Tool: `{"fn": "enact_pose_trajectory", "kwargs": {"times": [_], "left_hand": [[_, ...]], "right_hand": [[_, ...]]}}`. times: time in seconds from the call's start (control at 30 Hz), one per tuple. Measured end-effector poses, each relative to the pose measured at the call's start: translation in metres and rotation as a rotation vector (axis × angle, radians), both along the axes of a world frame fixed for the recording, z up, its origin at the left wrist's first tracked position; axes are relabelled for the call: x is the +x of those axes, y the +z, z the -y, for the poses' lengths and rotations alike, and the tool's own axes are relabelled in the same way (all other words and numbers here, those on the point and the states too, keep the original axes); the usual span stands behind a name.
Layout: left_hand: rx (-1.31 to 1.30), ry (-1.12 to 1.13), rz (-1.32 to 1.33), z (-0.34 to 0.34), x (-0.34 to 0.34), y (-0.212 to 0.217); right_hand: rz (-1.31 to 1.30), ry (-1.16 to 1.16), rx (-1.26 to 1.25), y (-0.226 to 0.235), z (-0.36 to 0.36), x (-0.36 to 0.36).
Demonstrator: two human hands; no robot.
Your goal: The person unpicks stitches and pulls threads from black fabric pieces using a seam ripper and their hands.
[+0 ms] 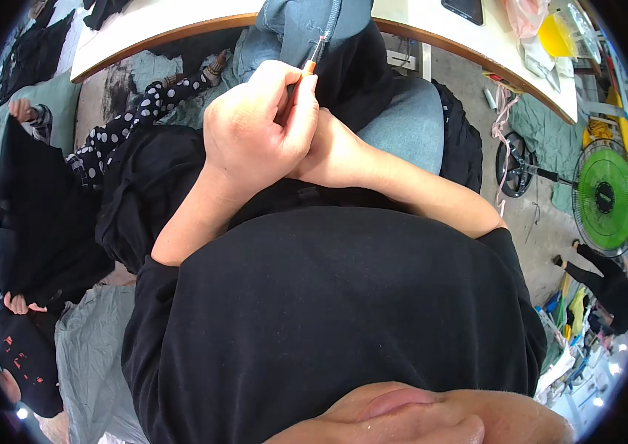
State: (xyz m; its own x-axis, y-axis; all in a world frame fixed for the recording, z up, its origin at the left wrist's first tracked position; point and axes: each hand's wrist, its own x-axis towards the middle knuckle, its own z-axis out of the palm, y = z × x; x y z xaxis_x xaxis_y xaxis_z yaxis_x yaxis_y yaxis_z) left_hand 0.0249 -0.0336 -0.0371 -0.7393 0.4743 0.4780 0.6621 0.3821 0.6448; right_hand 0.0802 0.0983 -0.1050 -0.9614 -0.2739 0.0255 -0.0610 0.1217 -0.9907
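Note:
My left hand (258,122) is closed around a small seam ripper (312,65) with an orange collar and a thin metal shaft tipped in red. Its tip rests at the pale stitched seam of a grey-blue piece of cloth (295,22), where loose thread ends show. Crossing beneath the left hand, my right hand (329,152) is pressed against it. The right fingers are hidden, so what they hold does not show. Black cloth (355,70) hangs below the grey-blue piece, over my denim-covered lap (406,122).
A white table (173,18) with a brown edge stands ahead, carrying a phone (463,7) and plastic bags (555,33) at right. A green fan (605,196) stands right. At left, a person holds up black cloth (32,200). Another person (610,285) is far right.

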Motion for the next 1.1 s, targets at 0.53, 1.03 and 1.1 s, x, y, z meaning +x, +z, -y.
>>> {"fn": "enact_pose_trajectory", "kwargs": {"times": [0.53,1.03,1.1], "left_hand": [[-0.147,-0.014,0.096,0.005,0.010,0.023],[-0.130,0.007,0.063,-0.003,0.005,0.019],[-0.130,0.013,0.043,-0.006,0.004,0.021]], "right_hand": [[0.021,0.025,0.069,-0.023,0.003,-0.017],[0.044,0.057,0.073,-0.026,0.003,-0.021],[0.021,0.053,0.042,-0.032,0.004,-0.023]]}}
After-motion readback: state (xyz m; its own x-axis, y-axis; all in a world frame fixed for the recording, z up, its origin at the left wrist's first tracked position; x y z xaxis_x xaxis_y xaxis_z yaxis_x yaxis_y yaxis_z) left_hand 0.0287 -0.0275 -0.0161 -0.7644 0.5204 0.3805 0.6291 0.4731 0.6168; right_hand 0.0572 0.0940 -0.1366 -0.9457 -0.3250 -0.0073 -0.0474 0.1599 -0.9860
